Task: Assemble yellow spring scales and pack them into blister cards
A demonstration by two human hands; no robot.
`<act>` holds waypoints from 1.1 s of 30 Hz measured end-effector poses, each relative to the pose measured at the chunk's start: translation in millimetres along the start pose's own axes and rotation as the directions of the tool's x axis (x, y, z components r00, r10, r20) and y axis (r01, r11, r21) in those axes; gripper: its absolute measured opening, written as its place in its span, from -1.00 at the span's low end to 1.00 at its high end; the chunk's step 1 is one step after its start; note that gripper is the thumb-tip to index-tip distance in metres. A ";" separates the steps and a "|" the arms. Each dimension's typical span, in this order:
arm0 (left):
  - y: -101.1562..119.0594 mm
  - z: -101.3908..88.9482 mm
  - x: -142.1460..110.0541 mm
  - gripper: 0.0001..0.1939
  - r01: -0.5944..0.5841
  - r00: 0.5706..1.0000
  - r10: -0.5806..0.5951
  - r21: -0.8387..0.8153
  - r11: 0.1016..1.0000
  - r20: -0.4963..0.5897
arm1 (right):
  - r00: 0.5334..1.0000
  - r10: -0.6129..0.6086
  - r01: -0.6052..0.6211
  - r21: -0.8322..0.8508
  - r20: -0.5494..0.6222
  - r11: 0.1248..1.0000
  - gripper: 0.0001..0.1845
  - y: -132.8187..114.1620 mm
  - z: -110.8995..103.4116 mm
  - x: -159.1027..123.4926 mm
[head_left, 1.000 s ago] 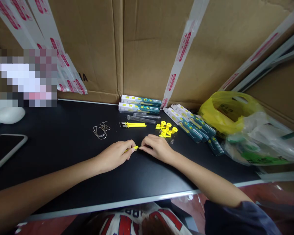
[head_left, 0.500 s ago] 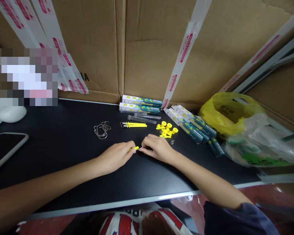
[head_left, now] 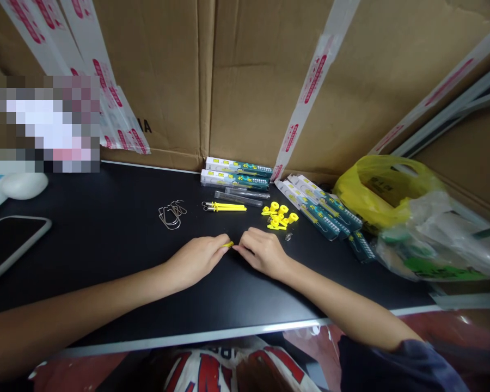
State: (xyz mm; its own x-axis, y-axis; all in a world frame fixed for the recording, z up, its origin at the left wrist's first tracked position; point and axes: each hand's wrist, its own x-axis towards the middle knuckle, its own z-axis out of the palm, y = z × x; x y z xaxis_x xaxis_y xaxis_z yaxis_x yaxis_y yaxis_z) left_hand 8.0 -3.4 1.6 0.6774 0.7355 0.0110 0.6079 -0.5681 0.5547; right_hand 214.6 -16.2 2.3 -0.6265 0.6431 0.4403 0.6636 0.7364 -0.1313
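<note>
My left hand (head_left: 196, 258) rests on the black table (head_left: 106, 256) with its fingers pinched around a small yellow plastic piece (head_left: 227, 244). My right hand (head_left: 261, 250) lies just to its right, fingertips closed against the end of that same piece. Beyond the hands lie two assembled yellow sticks (head_left: 224, 207), a heap of small yellow caps (head_left: 278, 215), a tiny metal spring (head_left: 288, 236) and a bunch of bent wire hooks (head_left: 171, 213).
Clear tubes (head_left: 239, 196) and green-and-white packaged boxes (head_left: 234, 171) lie at the back; more boxes (head_left: 322, 209) fan to the right. Yellow and clear plastic bags (head_left: 408, 218) fill the right side. A phone (head_left: 8, 245) lies at the left. Cardboard walls surround the table.
Both hands have stayed together on the yellow piece; the fingertips parted slightly half a second ago and have closed up again.
</note>
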 end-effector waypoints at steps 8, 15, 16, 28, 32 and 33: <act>4.6 -0.4 -2.1 -0.80 0.024 1.000 -0.024 0.045 0.999 0.009 | 0.993 0.113 -0.112 0.022 -0.041 0.993 -0.71 -5.9 3.1 -0.5; 6.1 0.7 -4.1 -0.81 0.012 1.000 -0.012 0.002 1.000 -0.024 | 0.994 0.062 -0.068 -0.073 -0.085 0.995 -0.71 -8.9 6.2 -1.5; 6.4 0.3 -4.4 -0.80 0.007 1.000 -0.008 -0.031 1.000 -0.027 | 0.994 0.049 -0.058 -0.093 -0.099 0.994 -0.71 -9.4 6.7 -1.6; 10.9 2.1 -5.9 -0.87 0.030 0.987 -0.078 -0.321 0.947 -0.137 | 0.977 -0.039 -0.004 -0.198 -0.211 0.980 -0.65 -11.2 8.0 -0.3; 10.8 4.5 -6.1 -0.85 -0.012 0.985 -0.063 -0.421 0.907 -0.163 | 0.974 -0.054 0.007 -0.207 -0.221 0.978 -0.65 -11.5 8.9 -1.9; 10.7 5.1 -6.0 -0.85 -0.020 0.984 -0.063 -0.449 0.893 -0.169 | 0.973 -0.056 0.010 -0.205 -0.222 0.979 -0.65 -11.4 9.4 -2.3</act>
State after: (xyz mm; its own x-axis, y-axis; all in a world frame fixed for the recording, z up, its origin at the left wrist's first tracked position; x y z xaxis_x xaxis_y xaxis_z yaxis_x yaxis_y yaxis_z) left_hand 12.6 -15.8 3.2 0.5582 0.8215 0.1163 0.3434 -0.3564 0.8689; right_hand 204.6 -24.2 -5.5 -0.5565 0.5379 0.6332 0.7272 0.6840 0.0581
